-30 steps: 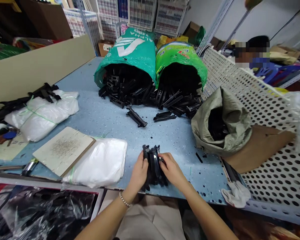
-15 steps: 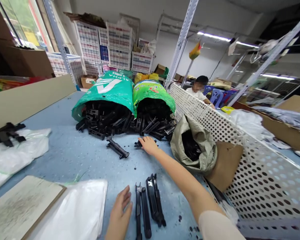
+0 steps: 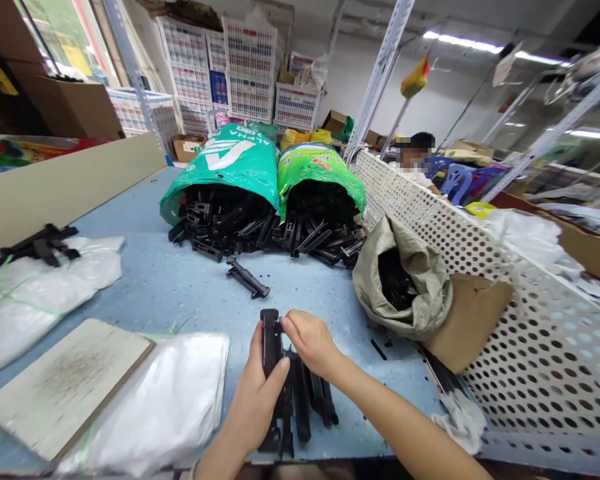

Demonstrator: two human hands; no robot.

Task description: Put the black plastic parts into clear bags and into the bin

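Note:
My left hand (image 3: 254, 397) is wrapped round a long black plastic part (image 3: 271, 340), held upright with its thumb along the near side. At the upper end of that part, the fingers of my right hand (image 3: 313, 341) are pinched together against its right edge. Several similar black parts (image 3: 303, 400) lie side by side on the table just under and right of my hands, partly covered by them. Another single black part (image 3: 248, 277) lies farther off, in front of the bags.
A teal bag (image 3: 230, 163) and a green bag (image 3: 320, 167) spill black parts at the back. An open grey-green sack (image 3: 420, 313) stands right, against a perforated white panel (image 3: 545, 340). Clear plastic bags (image 3: 170, 400) and a board (image 3: 65, 380) lie left. Beyond the panel sits a person (image 3: 415, 160).
My right hand has come back from near the bags to my left hand. The small black part it was touching there is gone from that spot. My left hand now grips a black part.

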